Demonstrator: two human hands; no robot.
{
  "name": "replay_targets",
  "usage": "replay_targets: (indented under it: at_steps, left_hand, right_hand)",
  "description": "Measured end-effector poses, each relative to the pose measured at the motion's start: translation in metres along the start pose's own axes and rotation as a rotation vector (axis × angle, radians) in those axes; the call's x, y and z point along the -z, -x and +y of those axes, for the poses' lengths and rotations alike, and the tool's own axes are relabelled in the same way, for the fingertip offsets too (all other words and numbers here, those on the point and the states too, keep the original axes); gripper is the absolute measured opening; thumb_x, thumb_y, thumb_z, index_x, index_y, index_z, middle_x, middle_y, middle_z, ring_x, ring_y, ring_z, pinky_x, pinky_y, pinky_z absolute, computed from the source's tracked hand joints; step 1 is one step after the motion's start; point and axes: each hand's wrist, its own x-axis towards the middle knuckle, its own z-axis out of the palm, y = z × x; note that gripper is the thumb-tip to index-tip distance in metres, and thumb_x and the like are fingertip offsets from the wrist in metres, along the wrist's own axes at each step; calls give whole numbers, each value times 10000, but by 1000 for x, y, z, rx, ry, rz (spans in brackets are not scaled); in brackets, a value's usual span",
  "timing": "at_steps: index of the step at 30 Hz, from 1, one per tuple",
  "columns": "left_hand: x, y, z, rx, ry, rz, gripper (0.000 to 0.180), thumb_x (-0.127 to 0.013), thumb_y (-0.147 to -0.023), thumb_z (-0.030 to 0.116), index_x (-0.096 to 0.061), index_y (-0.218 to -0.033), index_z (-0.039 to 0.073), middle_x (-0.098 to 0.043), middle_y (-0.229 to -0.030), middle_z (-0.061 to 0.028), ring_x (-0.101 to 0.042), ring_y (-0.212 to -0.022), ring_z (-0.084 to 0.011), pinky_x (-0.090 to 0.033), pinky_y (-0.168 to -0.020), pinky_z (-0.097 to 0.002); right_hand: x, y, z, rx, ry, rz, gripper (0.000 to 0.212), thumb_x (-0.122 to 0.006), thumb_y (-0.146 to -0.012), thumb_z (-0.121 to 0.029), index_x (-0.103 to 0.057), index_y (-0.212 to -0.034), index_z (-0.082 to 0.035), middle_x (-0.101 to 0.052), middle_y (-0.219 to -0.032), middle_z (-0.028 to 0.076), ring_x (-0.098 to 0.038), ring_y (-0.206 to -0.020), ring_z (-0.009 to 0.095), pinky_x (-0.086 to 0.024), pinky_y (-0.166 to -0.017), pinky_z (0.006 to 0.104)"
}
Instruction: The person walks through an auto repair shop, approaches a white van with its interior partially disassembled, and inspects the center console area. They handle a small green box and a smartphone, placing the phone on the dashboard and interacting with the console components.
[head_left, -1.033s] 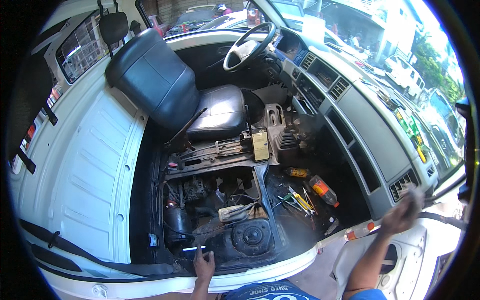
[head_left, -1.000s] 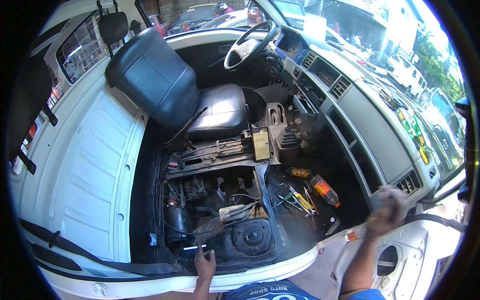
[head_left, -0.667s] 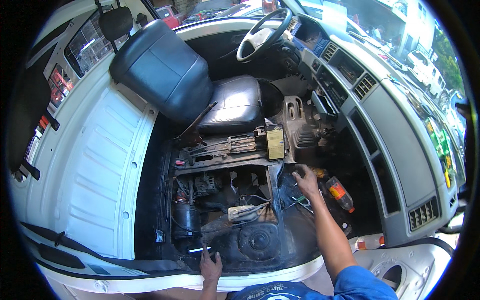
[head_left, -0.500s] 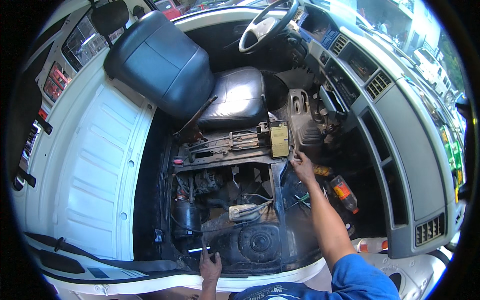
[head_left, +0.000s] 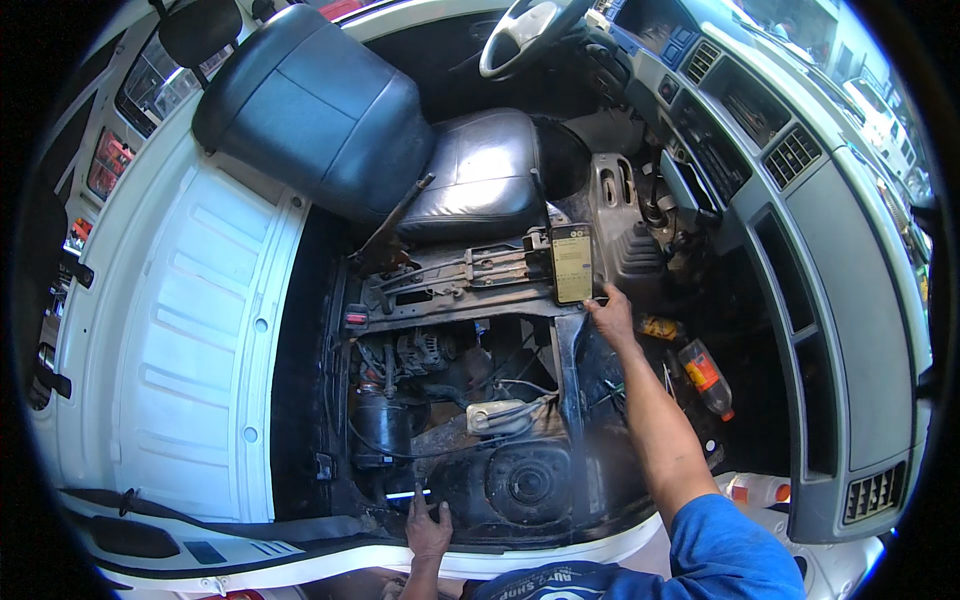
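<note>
My left hand (head_left: 428, 530) is at the near edge of the open engine bay, fingers stretched and apart. Its fingertips are by a short bright white strip (head_left: 408, 494); whether they touch it I cannot tell. My right arm reaches forward, and my right hand (head_left: 612, 315) is at the lower right corner of a phone (head_left: 573, 264) with a lit yellowish screen. Its fingers are slightly bent and apart, close to the phone's edge, with nothing visible held. The phone lies on the metal seat frame (head_left: 470, 300) beyond the bay.
Inside the engine bay are an alternator (head_left: 425, 352), hoses and a pale plastic reservoir (head_left: 492, 418). A black seat (head_left: 470, 175) and steering wheel (head_left: 520, 40) are farther off. Bottles, including a red-labelled one (head_left: 708, 380), lie on the floor right of my arm, below the dashboard (head_left: 850, 260).
The view has shifted slightly, moving most of the scene a little. My right hand has drawn nearer the phone's lower right corner. My left hand stays beside the white strip.
</note>
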Motion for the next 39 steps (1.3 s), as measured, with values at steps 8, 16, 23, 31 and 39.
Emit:
replay_targets:
  at_steps: [8, 16, 23, 31, 39]
  left_hand:
    - [1, 3, -3, -101, -29, 66, 742, -663, -918, 318, -394, -1526, -9, -622, -1270, -272, -670, -1052, -408, -524, -949, -494]
    - [-1, 0, 2, -34, -6, 34, 753, -667, -913, 316, -386, -1535, -1, -637, -1245, -253, -677, -1037, -391, -528, -939, -489]
    - [1, 1, 1, -47, -64, 42, 756, -666, -913, 315, -382, -1532, -13, -629, -1266, -270, -674, -1063, -383, -520, -960, -486]
    - [0, 0, -3, -29, -28, 3, 751, -662, -916, 323, -386, -1529, -14, -605, -1307, -294, -661, -1086, -414, -513, -977, -488]
    - [-3, 1, -9, -54, -65, 29, 752, -660, -917, 329, -388, -1530, -11, -602, -1313, -294, -654, -1094, -427, -517, -976, -491]
  right_hand:
    - [-10, -5, 5, -10, -5, 89, 305, -708, -884, -204, -681, -1094, 15, -704, -1034, 300, -675, -1035, 466, -523, -911, 482]
    - [-8, 0, 7, 3, -79, 68, 356, -704, -862, -180, -681, -1167, 2, -712, -1063, 286, -687, -1050, 434, -525, -917, 454]
    - [-4, 5, 25, -75, -98, -21, 445, -700, -822, -147, -661, -1235, 18, -714, -1134, 263, -685, -1095, 396, -514, -954, 429]
    - [-5, 9, 13, -94, -121, 22, 466, -747, -816, -159, -654, -1240, 9, -717, -1120, 227, -685, -1075, 379, -514, -960, 428]
    - [-19, 5, -2, -43, 11, 132, 670, -798, -814, -227, -523, -1381, -1, -582, -1316, 245, -565, -1233, 414, -459, -1042, 461]
